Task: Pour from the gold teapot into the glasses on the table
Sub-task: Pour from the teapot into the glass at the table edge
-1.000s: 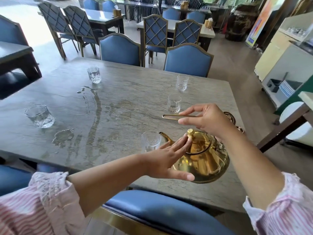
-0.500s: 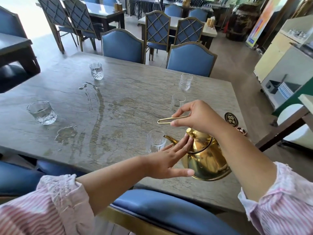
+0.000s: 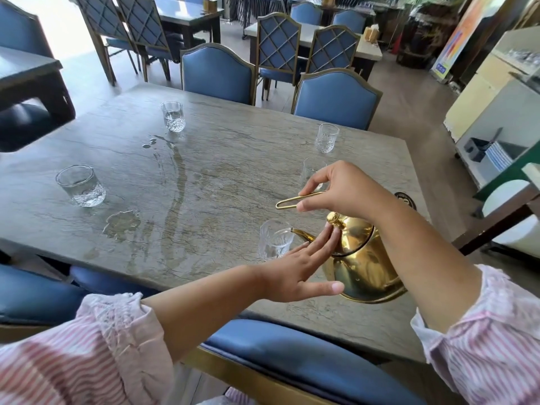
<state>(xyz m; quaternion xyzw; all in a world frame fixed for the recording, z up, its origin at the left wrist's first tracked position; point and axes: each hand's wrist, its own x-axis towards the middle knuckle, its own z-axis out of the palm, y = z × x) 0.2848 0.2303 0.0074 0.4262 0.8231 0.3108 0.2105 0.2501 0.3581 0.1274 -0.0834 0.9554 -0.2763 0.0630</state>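
The gold teapot (image 3: 363, 267) is lifted off the table and tilted left, its spout tip over the rim of the nearest glass (image 3: 274, 240). My right hand (image 3: 339, 190) grips the thin gold loop handle above the pot. My left hand (image 3: 304, 267) lies flat with fingers spread, fingertips pressed on the lid beside its knob. Another glass (image 3: 311, 171) stands partly hidden behind my right hand. Further glasses stand at the far right (image 3: 326, 138), far left (image 3: 173, 116) and left (image 3: 81, 186).
The grey stone table (image 3: 222, 159) has water streaks and a puddle (image 3: 122, 223) on its left half. Blue chairs stand along the far edge (image 3: 217, 73) and a blue seat (image 3: 292, 355) at the near edge. A round black disc (image 3: 404, 199) lies behind my right wrist.
The teapot has risen off the table and tipped further left, bringing the spout over the nearest glass. My left fingers stay on the lid.
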